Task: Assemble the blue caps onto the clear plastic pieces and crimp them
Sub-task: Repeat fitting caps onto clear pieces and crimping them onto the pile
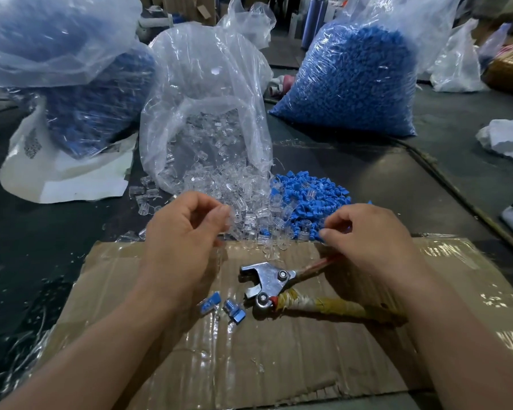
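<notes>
My left hand (187,229) is curled over the near edge of the heap of clear pieces (219,187), thumb and forefinger pinching one clear piece (231,221) that blurs against the ones behind it. My right hand (367,235) is curled too, its fingertips at the near edge of the pile of blue caps (308,199) – whether it has hold of a cap I cannot tell. The clear heap spills from an open clear bag (205,113), touching the blue pile on its right. Between my wrists the crimping pliers (267,282) lie on the taped cardboard (279,365), jaws apart, with nothing in them – and just left of them lie two capped pieces (222,306). A full bag of blue caps (353,78) stands behind.
</notes>
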Motion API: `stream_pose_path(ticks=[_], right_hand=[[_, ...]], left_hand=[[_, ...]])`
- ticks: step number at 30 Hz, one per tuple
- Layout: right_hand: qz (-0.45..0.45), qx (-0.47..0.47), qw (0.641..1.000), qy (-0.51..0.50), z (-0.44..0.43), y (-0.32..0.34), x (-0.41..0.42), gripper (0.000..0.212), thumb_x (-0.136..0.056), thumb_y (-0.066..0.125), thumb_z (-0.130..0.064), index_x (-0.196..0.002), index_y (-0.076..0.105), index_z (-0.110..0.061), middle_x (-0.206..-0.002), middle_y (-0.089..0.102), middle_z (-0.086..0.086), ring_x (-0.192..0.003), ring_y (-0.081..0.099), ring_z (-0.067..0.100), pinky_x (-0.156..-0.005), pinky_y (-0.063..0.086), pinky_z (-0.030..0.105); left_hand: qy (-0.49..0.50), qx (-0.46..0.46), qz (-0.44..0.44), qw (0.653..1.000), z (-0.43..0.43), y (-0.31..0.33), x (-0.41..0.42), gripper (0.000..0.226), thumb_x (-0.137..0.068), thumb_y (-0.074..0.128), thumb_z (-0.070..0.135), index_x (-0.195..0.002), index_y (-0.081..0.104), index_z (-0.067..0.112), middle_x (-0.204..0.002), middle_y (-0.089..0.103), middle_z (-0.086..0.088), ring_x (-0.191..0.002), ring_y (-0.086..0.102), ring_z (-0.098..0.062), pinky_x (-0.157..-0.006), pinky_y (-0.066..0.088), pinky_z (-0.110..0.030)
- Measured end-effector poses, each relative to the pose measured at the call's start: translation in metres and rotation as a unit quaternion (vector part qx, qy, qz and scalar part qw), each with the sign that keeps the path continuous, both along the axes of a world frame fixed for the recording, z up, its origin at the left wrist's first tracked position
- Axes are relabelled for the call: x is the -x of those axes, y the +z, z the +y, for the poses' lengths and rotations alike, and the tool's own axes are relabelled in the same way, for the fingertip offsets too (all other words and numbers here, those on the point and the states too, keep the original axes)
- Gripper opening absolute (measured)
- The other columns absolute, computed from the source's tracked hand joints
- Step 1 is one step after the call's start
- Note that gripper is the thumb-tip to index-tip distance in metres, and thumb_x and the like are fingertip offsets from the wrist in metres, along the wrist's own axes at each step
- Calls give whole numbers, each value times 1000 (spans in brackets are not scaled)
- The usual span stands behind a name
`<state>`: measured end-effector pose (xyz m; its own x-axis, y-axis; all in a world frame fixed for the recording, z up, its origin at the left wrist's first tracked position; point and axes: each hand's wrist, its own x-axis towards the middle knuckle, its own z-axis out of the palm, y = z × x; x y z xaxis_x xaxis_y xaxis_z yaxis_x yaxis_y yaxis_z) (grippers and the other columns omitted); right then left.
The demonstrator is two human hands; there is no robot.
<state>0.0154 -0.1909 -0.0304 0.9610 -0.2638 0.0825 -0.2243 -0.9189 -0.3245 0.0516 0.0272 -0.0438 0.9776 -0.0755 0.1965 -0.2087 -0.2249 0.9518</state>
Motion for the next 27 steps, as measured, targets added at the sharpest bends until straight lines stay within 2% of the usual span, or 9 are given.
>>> stream_pose_path(ticks=[3, 6, 10, 15, 19, 23, 27], right_hand=[[37, 20, 999, 6, 4, -4, -3, 26, -79, 66, -42, -101, 64, -29, -90, 57, -11, -85, 52, 10, -72, 43, 28], [27, 22, 999, 20, 5, -5, -5, 26, -81, 66, -37, -105, 64, -27, -87, 54, -12, -83, 51, 9, -71, 40, 26], [23, 10, 999, 36, 4, -5, -2, 26, -85, 62, -34, -110, 64, -29, -78, 52, -16, -79, 50, 6, -74, 42, 26], [8, 11, 998, 55, 4, -6, -2, 26, -88, 59, -30, -114, 62, -29, -77, 49, -17, -76, 48, 4, -71, 37, 23], [-50, -23, 998, 39, 3, -5, 0, 14, -90, 55, -21, -98, 67, -23, -81, 57, -13, -73, 49, 4, -68, 33, 23], [-11, -3, 998, 55, 4, -6, -1, 10, -91, 54, -22, -87, 63, -26, -82, 53, -12, -71, 45, -1, -61, 32, 18], [-54, -3, 998, 35, 4, -6, -2, 16, -89, 55, -27, -103, 64, -25, -90, 51, -11, -80, 47, 5, -73, 33, 21]], left_hand=[[-32, 67, 67, 995, 1, 0, -1, 6, -82, 61, 17, -79, 65, 14, -75, 69, 1, -62, 64, -10, -52, 50, -17], [-61, 128, 123, 982, 3, 1, -3, 15, -72, 61, 23, -79, 66, 11, -78, 71, -6, -62, 66, -14, -53, 52, -21], [-103, 160, 154, 970, 3, 2, -3, 18, -66, 61, 16, -81, 67, 8, -81, 71, -8, -66, 67, -16, -59, 54, -21], [-111, 133, 155, 973, 3, 6, 0, 17, -63, 63, 17, -77, 69, 10, -70, 69, -4, -62, 65, -14, -58, 55, -22], [-112, 97, 143, 979, 3, 9, 2, 11, -61, 64, 21, -69, 70, 18, -59, 64, 6, -52, 58, -7, -51, 50, -17], [-116, 77, 127, 982, 2, 10, 4, 5, -69, 65, 16, -73, 68, 16, -55, 62, 5, -51, 57, -7, -51, 48, -15], [-113, 76, 125, 983, 3, 10, 4, 5, -75, 65, 10, -74, 68, 14, -56, 62, 6, -51, 56, -7, -51, 49, -15]])
